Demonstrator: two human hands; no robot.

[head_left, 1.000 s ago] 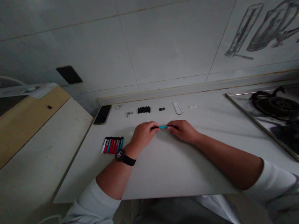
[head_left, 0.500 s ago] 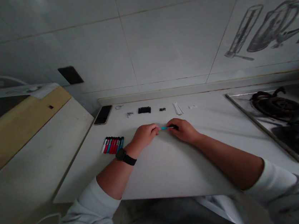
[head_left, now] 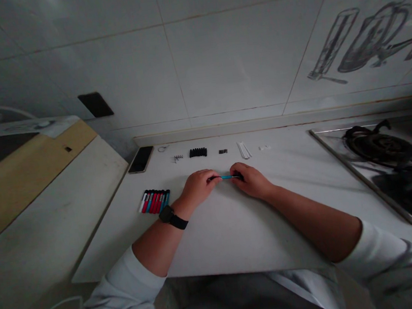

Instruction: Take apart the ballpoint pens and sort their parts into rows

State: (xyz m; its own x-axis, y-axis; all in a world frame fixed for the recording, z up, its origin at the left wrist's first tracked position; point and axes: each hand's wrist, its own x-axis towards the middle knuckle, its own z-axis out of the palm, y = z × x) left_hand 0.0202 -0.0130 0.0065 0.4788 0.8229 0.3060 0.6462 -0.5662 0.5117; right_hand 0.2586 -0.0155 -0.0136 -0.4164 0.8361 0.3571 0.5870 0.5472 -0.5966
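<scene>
Both hands meet over the white counter (head_left: 222, 232). My left hand (head_left: 197, 187), with a black watch on its wrist, pinches the left end of a thin blue pen (head_left: 226, 177). My right hand (head_left: 250, 181) is closed on the pen's right end, where a dark part shows. The pen lies level between the fingertips, just above the counter. A row of several red, blue and white pens (head_left: 154, 200) lies to the left of my left hand.
Along the back of the counter lie a black phone (head_left: 140, 159), small springs (head_left: 178, 157), black grips (head_left: 198, 152), a small dark part (head_left: 222, 151), white tubes (head_left: 243, 150) and white bits (head_left: 263, 147). A gas stove (head_left: 389, 163) is on the right, a wooden board (head_left: 26, 175) on the left.
The hands have drawn a little closer together along the blue pen. Less of the blue barrel shows between them than a second ago.
</scene>
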